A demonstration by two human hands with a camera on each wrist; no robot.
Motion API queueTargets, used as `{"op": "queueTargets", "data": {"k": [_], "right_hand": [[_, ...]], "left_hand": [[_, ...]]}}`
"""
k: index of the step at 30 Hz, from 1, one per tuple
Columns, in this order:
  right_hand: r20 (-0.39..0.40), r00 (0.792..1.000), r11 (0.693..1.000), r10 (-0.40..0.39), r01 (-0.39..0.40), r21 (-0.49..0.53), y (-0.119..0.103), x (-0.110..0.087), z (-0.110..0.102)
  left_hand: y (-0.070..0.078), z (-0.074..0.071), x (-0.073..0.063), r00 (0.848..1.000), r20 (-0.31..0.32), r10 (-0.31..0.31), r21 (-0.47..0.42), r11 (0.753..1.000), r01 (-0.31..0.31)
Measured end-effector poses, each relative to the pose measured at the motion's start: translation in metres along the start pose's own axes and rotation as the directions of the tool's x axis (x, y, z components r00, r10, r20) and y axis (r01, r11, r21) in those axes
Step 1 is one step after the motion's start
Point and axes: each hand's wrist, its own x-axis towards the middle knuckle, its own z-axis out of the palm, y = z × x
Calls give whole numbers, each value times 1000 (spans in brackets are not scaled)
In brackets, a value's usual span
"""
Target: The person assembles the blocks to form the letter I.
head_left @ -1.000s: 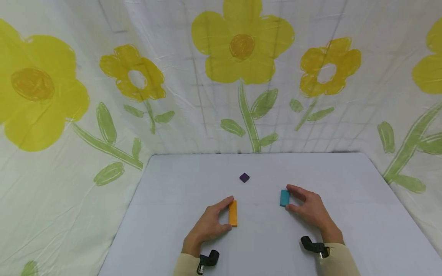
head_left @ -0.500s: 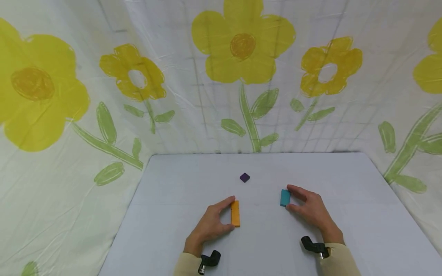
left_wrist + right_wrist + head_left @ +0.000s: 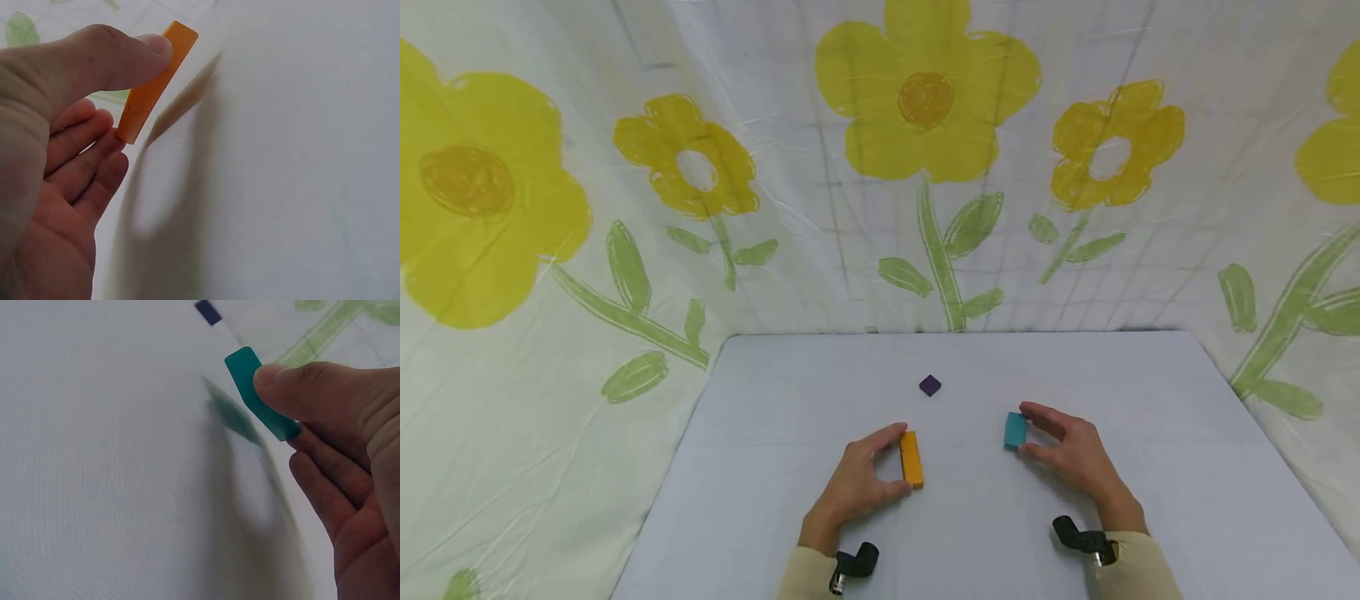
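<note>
An orange rectangular block [image 3: 912, 460] is pinched lengthwise by my left hand [image 3: 857, 483], thumb at its near end and a fingertip at its far end. In the left wrist view the orange block [image 3: 153, 87] sits apart from its shadow on the white surface. My right hand [image 3: 1071, 450] grips a shorter teal block [image 3: 1015, 432] the same way. Seen from the right wrist, the teal block [image 3: 253, 394] also has a shadow beside it, with the thumb pressed on one face. A small dark purple block [image 3: 930, 385] lies farther back, between the two hands.
The white table [image 3: 775, 392] has its far edge against a hanging sheet printed with yellow flowers [image 3: 925, 100]. Black wrist-worn pieces [image 3: 857, 560] sit at both cuffs.
The orange block has shifted slightly right and away from me, and its far end now leans left. The teal block has tilted a little and edged left. The purple block stays put.
</note>
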Motion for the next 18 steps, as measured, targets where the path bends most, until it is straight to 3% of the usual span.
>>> {"op": "queueTargets", "data": {"k": [18], "right_hand": [[74,994,985,-84,72,154,-39,-8,7]], "left_hand": [[8,-16,15,1000,-16,23,19,1000,-23]]}}
